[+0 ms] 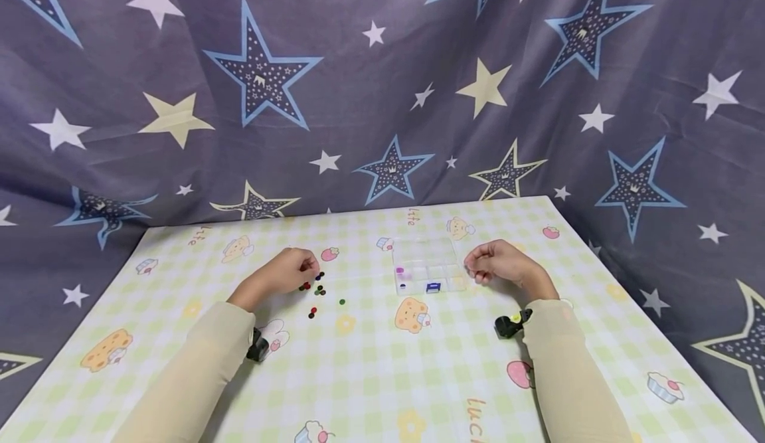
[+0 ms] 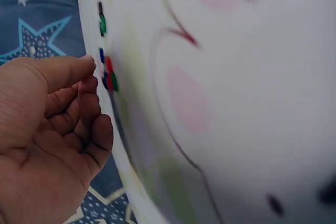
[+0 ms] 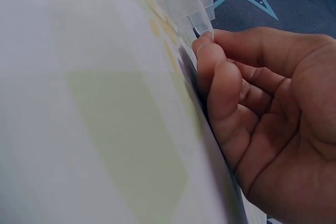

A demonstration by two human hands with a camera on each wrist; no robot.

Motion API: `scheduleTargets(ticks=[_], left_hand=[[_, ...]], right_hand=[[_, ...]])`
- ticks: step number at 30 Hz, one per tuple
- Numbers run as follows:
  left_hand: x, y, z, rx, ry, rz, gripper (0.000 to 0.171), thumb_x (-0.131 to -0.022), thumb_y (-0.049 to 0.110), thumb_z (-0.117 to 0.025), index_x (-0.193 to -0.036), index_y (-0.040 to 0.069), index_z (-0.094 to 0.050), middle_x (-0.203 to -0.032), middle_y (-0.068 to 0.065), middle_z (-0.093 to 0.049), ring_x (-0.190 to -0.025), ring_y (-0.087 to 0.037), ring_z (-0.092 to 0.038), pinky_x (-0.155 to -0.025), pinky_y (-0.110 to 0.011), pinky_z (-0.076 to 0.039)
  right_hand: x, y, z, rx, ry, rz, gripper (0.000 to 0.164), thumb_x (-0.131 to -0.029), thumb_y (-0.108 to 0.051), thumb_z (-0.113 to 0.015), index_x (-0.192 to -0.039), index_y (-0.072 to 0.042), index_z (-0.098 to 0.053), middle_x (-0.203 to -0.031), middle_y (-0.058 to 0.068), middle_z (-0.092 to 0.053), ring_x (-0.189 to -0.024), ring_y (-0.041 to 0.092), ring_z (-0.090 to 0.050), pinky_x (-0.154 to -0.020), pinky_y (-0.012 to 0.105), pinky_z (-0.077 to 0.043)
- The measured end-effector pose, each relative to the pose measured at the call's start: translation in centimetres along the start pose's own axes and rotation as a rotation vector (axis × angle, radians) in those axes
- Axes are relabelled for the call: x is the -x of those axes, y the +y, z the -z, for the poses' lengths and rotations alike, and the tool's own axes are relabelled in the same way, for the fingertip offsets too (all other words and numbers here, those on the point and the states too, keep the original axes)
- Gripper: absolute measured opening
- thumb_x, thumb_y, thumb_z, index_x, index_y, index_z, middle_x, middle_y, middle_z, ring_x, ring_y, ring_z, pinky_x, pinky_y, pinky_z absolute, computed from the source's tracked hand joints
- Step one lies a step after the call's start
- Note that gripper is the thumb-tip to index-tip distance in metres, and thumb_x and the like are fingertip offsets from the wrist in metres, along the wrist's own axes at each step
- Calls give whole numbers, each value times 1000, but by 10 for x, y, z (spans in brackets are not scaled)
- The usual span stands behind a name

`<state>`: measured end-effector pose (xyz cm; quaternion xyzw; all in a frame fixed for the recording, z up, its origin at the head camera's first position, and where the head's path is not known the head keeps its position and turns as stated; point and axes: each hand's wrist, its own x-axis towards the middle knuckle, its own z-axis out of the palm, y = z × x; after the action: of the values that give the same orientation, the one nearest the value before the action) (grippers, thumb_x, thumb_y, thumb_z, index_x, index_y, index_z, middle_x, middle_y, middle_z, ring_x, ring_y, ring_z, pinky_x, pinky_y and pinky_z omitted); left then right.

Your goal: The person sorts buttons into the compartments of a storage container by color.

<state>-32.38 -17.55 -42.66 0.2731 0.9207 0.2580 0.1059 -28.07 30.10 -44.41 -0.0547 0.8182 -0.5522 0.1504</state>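
Observation:
My left hand [image 1: 293, 267] reaches in above a scatter of small round beads [image 1: 320, 291], red, green, blue and black. In the left wrist view, its thumb and forefinger tips come together right beside some stacked-looking beads [image 2: 109, 73]; I cannot tell whether a bead sits between them. At the right, my right hand [image 1: 501, 262] is at the side of a clear plastic compartment box [image 1: 427, 267]. Its thumb and forefinger pinch at the box's edge in the right wrist view, the other fingers curled. A few pink and dark pieces [image 1: 400, 271] lie in the box's left compartments.
A blue-marked label or latch [image 1: 433, 287] shows at the box's near side. One green bead [image 1: 342, 301] lies apart, with a red and black pair [image 1: 313, 313] nearer me. The checked tablecloth [image 1: 358, 376] covers the table; a starry curtain [image 1: 335, 97] hangs behind.

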Motion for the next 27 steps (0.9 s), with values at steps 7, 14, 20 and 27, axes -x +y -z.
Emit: scheduleTargets(ticks=[7,14,20,27], left_hand=[[2,-7,0,21,6,14,6,-99,8,-65,-96,7,-70,-77,0,-64,-63,-13,-50,-64,-30,-44],[0,-5,0,24,-13,-37,6,-97,4,-66,-95,5,-71,-73,1,-62,-61,-13,-48,-64,-31,-43],[-1,-2,1,19,-36,-58,9,-95,1,-64,-92,6,-71,-73,1,-62,-62,-12,-48,-63,-29,-42],[0,0,1,17,-83,-89,9,-96,3,-64,-91,7,-69,-76,2,-61,-67,-12,-48,-67,-30,-43]], right_hand=[[1,-1,0,-2,-7,-1,16,-99,-2,-60,-108,9,-67,-83,12,-67,-68,16,-63,-63,27,-53],[0,-1,0,-4,-5,3,15,-100,-2,-60,-107,9,-67,-83,12,-67,-68,16,-62,-62,27,-53],[-1,-1,1,-4,-11,10,16,-100,-2,-59,-107,9,-67,-83,13,-67,-68,16,-62,-62,27,-53],[0,-1,1,-2,-15,7,16,-100,-3,-60,-108,9,-67,-83,13,-67,-68,16,-63,-63,27,-53]])
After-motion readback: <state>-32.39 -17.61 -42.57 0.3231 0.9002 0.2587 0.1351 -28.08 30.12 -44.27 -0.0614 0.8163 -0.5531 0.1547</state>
